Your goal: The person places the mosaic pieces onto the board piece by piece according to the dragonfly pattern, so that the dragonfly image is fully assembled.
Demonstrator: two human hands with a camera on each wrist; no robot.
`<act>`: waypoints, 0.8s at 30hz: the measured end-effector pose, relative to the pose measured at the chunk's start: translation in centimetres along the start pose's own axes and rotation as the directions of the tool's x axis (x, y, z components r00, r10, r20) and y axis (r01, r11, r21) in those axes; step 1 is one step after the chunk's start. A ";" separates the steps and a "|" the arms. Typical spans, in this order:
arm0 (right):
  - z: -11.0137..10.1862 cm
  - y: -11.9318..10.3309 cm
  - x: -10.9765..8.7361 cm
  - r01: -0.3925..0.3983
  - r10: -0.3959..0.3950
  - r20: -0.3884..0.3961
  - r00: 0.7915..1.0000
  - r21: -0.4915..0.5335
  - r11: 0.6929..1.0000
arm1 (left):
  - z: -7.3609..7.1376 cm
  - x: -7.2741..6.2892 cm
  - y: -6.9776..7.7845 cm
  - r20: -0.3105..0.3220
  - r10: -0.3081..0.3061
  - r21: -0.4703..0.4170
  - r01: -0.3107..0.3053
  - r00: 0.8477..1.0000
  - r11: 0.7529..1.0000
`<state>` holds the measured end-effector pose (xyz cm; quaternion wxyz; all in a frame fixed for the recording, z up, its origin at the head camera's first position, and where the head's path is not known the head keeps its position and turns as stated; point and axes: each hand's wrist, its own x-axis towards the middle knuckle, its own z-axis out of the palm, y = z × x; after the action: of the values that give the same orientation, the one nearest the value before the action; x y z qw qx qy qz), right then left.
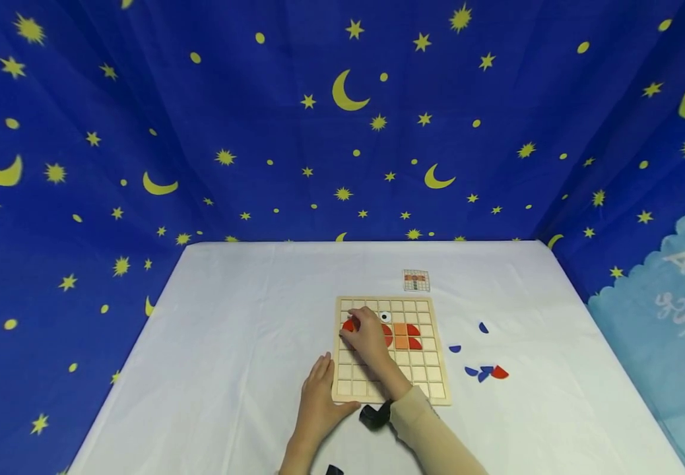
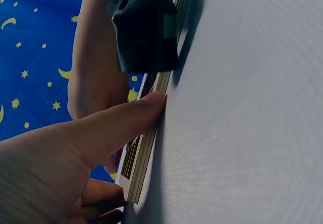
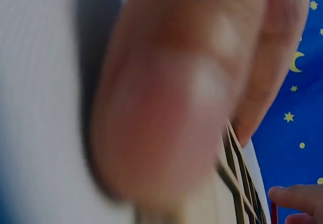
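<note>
A wooden grid board (image 1: 357, 388) lies on the white table. My left hand (image 1: 315, 402) rests at its near left corner, fingers straight along the left side. In the left wrist view the thumb (image 2: 136, 114) presses the front edge. My right hand (image 1: 369, 336) reaches over the board and pinches a red piece (image 1: 349, 326), partly covered by the fingers, at the left side of the grid. Beside that hand sit an eye piece (image 1: 385, 316), a red curved piece (image 1: 387, 335), orange squares (image 1: 400, 329) and red quarter-circles (image 1: 414, 330). The left thumb (image 3: 161, 118) looms blurred in the right wrist view.
Several blue pieces (image 1: 455, 349) and a red quarter-circle (image 1: 499, 372) lie loose right of the board. A small pattern card (image 1: 416, 280) lies behind it. The right wrist's black camera (image 1: 375, 417) hangs by the board's front edge. A starry blue cloth (image 1: 295, 132) surrounds the table.
</note>
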<state>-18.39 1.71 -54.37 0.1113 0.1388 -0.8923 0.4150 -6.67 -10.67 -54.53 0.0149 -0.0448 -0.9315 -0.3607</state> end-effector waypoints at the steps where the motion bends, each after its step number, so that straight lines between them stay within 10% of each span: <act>1: 0.2 0.0 0.0 -0.006 0.006 0.001 1.000 -0.002 1.000 | 0.0 0.0 0.0 0.000 0.003 -0.001 -0.003 1.000 1.000; 24: 0.4 0.5 0.0 0.060 -0.059 0.020 0.998 -0.031 0.998 | -0.1 0.0 0.1 -0.027 0.012 -0.005 -0.012 1.000 1.000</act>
<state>-18.57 1.67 -54.99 0.1172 0.1676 -0.8953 0.3958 -6.71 -10.64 -54.42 0.0296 -0.0456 -0.9299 -0.3639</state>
